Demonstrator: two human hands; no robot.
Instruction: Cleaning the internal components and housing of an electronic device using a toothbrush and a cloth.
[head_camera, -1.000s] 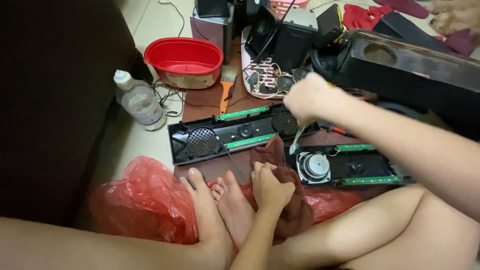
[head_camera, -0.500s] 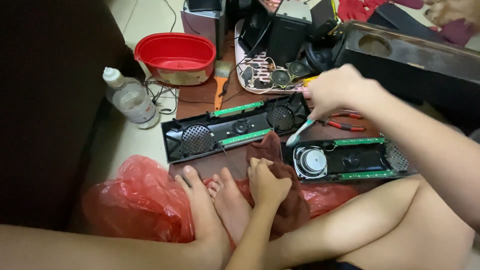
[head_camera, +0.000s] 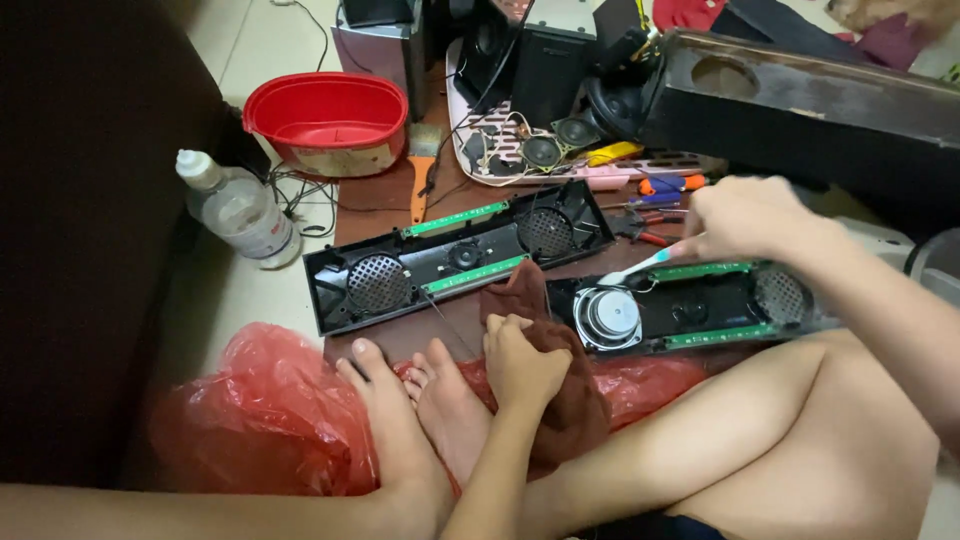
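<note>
while left fingers (head_camera: 520, 335) clench brown cloth (head_camera: 560, 400), right fingers (head_camera: 715, 235) hide the toothbrush (head_camera: 635, 268) handle they grip.

Both hands, left (head_camera: 522, 365) and right (head_camera: 752, 218), are bare, with no rings, watch or sleeves on the forearms. The legs and feet (head_camera: 420, 410) are bare too. A strip of dark shorts (head_camera: 640, 526) shows at the bottom edge.

A single head-worn camera looks steeply down from above the seated person's lap, facing forward over crossed legs to the floor. It sits close: the right hand (head_camera: 745, 218) and left hand (head_camera: 520, 362) fill the near middle, cluttered speaker parts lie farther off.
</note>
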